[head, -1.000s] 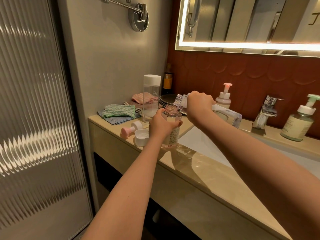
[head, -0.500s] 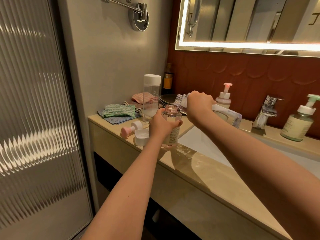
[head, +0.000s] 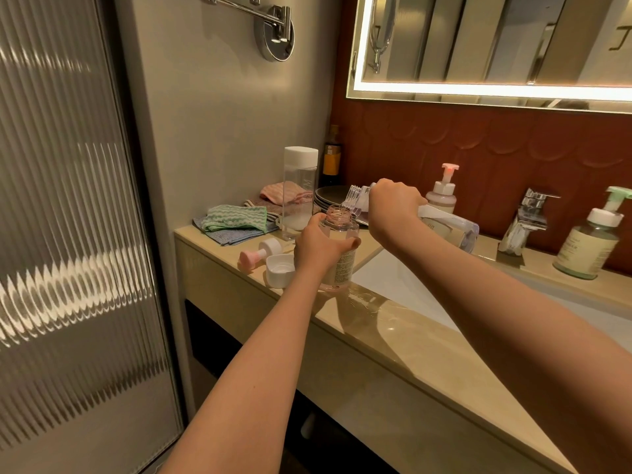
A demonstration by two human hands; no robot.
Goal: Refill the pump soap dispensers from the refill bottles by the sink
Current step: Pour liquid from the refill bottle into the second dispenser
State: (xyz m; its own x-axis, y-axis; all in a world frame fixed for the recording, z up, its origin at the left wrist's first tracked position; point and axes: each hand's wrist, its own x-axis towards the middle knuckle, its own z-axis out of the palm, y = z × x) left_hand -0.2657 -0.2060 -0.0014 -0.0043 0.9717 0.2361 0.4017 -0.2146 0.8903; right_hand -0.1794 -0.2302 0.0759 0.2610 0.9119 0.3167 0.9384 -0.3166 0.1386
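Note:
My left hand (head: 319,249) grips an open clear dispenser bottle (head: 340,230) that stands on the counter (head: 393,330) by the sink. My right hand (head: 393,208) holds a clear refill bottle (head: 455,229) tipped on its side, its mouth over the dispenser's neck. The dispenser's pink and white pump (head: 261,253) lies on the counter to the left, beside a white cap (head: 280,270). Two more pump dispensers stand behind the sink: a pink-topped one (head: 443,191) and a green-topped one (head: 591,241).
A tall clear bottle with a white lid (head: 300,191) stands at the back left, by folded cloths (head: 236,222) and stacked dark plates (head: 330,196). A chrome tap (head: 526,220) rises behind the white basin (head: 396,280). A ribbed glass door (head: 68,234) fills the left.

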